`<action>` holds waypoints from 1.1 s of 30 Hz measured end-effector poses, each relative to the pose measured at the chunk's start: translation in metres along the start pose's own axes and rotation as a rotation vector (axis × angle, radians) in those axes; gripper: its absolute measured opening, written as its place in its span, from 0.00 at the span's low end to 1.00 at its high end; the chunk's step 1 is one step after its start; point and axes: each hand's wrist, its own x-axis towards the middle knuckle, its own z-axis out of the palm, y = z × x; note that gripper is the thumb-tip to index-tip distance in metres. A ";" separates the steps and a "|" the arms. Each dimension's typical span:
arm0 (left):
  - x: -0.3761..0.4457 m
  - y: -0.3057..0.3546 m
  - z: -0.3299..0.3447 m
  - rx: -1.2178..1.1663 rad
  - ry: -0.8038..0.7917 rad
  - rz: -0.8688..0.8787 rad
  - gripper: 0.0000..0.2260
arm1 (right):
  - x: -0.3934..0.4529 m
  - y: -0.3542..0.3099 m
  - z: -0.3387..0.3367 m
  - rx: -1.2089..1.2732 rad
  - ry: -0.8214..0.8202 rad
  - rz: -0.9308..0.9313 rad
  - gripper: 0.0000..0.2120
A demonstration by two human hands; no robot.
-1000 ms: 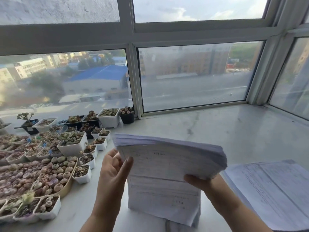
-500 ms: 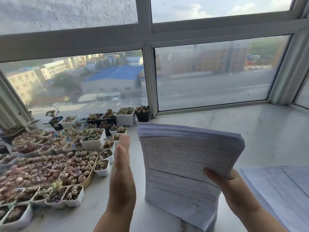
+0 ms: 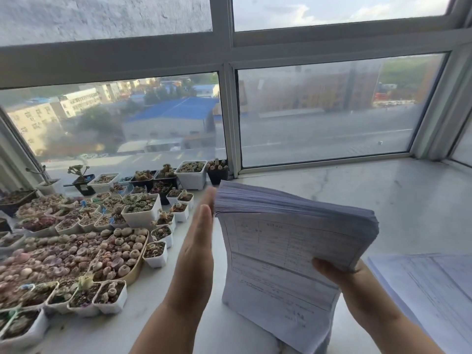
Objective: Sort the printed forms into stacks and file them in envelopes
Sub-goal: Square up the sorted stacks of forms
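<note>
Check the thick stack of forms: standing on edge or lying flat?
On edge: the stack of forms stands upright on the sill, right hand gripping its side, left hand flat beside its left edge.

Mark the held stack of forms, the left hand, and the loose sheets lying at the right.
stack of forms [image 3: 288,241]: head view, printed front sheet.
left hand [image 3: 198,249]: head view, edge of the flat palm.
loose sheets [image 3: 429,290]: head view, top sheet's surface.
</note>
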 end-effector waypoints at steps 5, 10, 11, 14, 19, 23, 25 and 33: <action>0.003 0.006 -0.001 -0.054 -0.036 0.025 0.23 | 0.001 0.003 -0.003 0.055 0.038 0.037 0.13; 0.017 -0.002 -0.007 0.274 -0.047 -0.123 0.30 | 0.002 0.000 -0.006 0.168 0.025 0.058 0.14; 0.020 -0.004 -0.007 0.363 -0.121 -0.173 0.37 | 0.001 0.000 -0.007 0.203 0.005 0.075 0.15; 0.026 -0.011 -0.014 0.370 -0.355 -0.356 0.37 | -0.006 -0.001 -0.009 0.305 -0.025 0.162 0.14; 0.001 -0.029 -0.024 0.179 -0.426 -0.579 0.16 | -0.019 -0.003 -0.012 0.383 0.069 0.283 0.16; -0.034 -0.036 -0.041 0.174 -0.482 -0.667 0.15 | -0.030 0.007 -0.013 0.424 0.212 0.349 0.17; -0.050 -0.034 -0.052 0.148 -0.432 -0.668 0.13 | -0.033 0.014 -0.013 0.475 0.263 0.376 0.16; -0.128 -0.082 -0.027 0.113 0.084 -0.784 0.12 | -0.047 0.065 0.021 0.711 0.342 0.755 0.17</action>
